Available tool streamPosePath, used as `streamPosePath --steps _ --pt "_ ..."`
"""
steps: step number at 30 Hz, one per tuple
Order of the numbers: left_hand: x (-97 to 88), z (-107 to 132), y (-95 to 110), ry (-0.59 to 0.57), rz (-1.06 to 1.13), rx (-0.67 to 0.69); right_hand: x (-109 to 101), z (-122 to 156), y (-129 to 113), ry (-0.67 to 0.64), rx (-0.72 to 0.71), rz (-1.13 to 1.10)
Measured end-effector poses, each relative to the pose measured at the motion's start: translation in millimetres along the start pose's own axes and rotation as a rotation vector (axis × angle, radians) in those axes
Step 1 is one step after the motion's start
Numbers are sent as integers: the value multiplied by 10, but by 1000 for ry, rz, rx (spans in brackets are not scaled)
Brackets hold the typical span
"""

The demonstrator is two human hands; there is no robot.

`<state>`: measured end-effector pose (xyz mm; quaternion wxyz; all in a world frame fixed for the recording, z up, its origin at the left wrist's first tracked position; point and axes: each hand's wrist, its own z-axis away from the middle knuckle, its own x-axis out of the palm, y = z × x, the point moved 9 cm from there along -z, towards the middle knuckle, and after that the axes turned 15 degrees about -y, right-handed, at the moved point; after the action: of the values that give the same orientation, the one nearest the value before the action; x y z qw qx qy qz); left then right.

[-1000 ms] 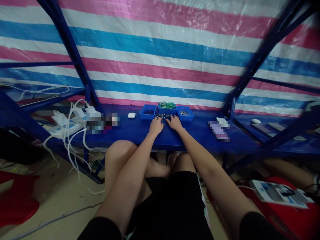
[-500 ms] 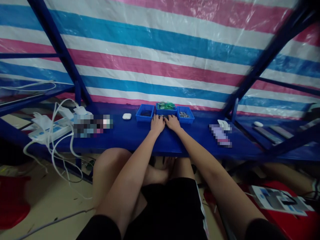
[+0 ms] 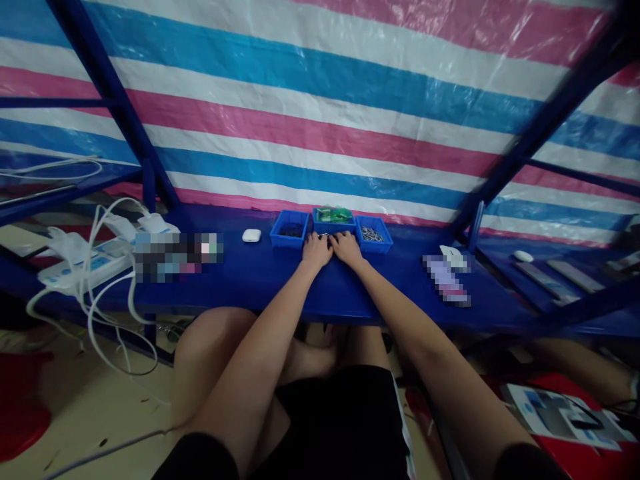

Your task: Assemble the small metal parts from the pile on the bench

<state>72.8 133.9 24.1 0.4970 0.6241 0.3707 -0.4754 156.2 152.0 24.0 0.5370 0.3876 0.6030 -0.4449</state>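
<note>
My left hand (image 3: pixel 316 251) and my right hand (image 3: pixel 345 248) rest side by side on the blue shelf (image 3: pixel 280 280), fingers curled down over a small heap of dark metal parts in front of the trays. What the fingers hold is too small to make out. Just beyond them stand three blue trays: the left tray (image 3: pixel 289 230) with dark bits, the middle tray (image 3: pixel 332 217) with green pieces, the right tray (image 3: pixel 374 235) with silvery parts.
A white earbud case (image 3: pixel 251 235) lies left of the trays. A power strip with white chargers and cables (image 3: pixel 85 260) sits at the far left. A white mouse-like object (image 3: pixel 453 253) lies right. Blue rack posts frame a striped tarp. Red stools stand on the floor.
The view has shifted down and left a little. My two hands have drawn closer together over the parts in front of the trays.
</note>
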Motion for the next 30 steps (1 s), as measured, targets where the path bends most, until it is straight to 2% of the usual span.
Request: streamPosePath --steps 4,7,10,12,15,18,23,26,30 --pt "-15 3 46 -2 -13 86 6 -44 -33 25 -63 -9" --pt "-39 27 56 3 -19 146 -21 -31 19 63 -69 -102" --pt "-51 77 54 -12 6 205 -57 6 26 89 -137 -195" --pt "-78 113 8 11 28 174 -89 26 42 119 -154 -226" --pt "-102 150 -61 67 4 72 -88 21 111 139 -78 -215" --pt "-35 110 -61 29 -12 35 -16 -11 148 89 9 -168" --pt "51 -25 -76 -41 -9 -4 5 -43 77 47 -36 -104" --pt "39 -66 -64 -40 0 4 -34 -53 82 51 -55 -114" --pt "-6 -77 31 -37 0 110 -65 -51 77 50 -87 -130"
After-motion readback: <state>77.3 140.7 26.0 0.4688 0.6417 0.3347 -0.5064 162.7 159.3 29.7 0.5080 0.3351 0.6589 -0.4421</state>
